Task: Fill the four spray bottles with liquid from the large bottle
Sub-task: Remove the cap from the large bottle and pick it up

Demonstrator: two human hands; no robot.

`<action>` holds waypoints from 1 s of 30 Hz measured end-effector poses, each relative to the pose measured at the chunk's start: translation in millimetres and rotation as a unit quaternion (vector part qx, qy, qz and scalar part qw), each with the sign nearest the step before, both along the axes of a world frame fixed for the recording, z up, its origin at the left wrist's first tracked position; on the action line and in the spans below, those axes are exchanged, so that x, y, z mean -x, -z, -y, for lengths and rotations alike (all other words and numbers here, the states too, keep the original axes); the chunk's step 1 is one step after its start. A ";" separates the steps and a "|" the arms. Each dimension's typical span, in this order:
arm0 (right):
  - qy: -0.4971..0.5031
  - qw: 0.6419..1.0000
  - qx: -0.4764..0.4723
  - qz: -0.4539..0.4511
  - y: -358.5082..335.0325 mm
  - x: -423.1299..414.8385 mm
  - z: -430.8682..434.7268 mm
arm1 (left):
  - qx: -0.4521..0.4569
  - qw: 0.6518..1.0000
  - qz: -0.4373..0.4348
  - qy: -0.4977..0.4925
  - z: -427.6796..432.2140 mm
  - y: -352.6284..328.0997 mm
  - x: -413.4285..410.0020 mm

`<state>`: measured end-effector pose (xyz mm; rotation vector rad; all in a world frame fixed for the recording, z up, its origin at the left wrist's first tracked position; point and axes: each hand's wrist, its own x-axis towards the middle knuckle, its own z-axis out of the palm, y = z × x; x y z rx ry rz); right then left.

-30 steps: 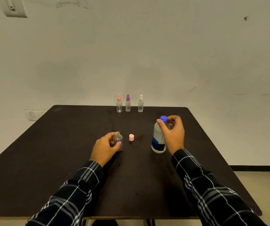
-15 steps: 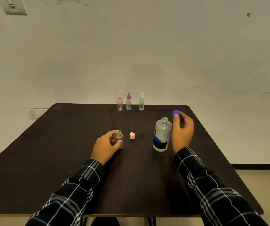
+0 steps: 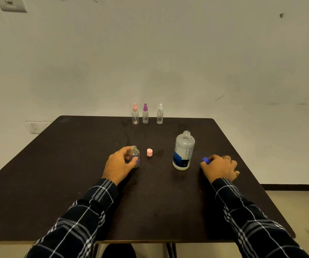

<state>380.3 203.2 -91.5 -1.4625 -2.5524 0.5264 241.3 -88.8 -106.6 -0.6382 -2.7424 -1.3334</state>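
The large clear bottle (image 3: 183, 151) with a blue label stands uncapped on the dark table (image 3: 75, 164). My right hand (image 3: 218, 168) pinches its blue cap (image 3: 205, 160) low at the table, to the right of the bottle. A small open spray bottle (image 3: 135, 155) stands upright in the grip of my left hand (image 3: 119, 164). Its pink cap (image 3: 149, 152) lies on the table just right of it. Three capped spray bottles stand at the far edge: pink-topped (image 3: 135, 114), purple-topped (image 3: 145, 114) and white-topped (image 3: 160, 114).
A pale wall rises right behind the table's far edge. The floor shows beyond the table's right side. A wall socket (image 3: 36, 127) sits low on the left.
My right hand unscrewed the blue cap from the large bottle, lifted it away to the right, then lowered it to the table. My left hand kept hold of the small bottle.
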 end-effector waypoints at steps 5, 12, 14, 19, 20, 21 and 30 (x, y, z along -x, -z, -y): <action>-0.069 0.960 -0.069 -0.261 -5.5 8.3 20.8 | -0.005 1.000 0.001 -0.003 -0.5 0.7 -0.3; -0.141 0.861 0.190 -0.450 -0.1 39.7 80.2 | 0.001 1.000 0.003 -0.003 1.1 -0.4 -0.7; -0.134 0.863 0.172 -0.456 3.6 46.0 81.7 | 0.001 1.000 0.005 -0.003 1.1 0.0 -0.1; -0.209 0.877 0.130 -0.412 -1.3 50.6 83.7 | 0.005 1.000 0.005 -0.008 1.1 2.4 1.2; -0.228 0.881 0.113 -0.399 -1.5 52.3 84.3 | 0.005 1.000 0.004 -0.008 1.1 2.5 1.0; -0.245 0.886 0.092 -0.383 -0.6 54.3 84.6 | 0.005 1.000 0.003 -0.007 1.2 2.4 1.1; -0.277 0.933 -0.065 -0.220 -1.4 63.4 94.2 | 0.003 1.000 -0.001 -0.006 0.9 2.3 0.3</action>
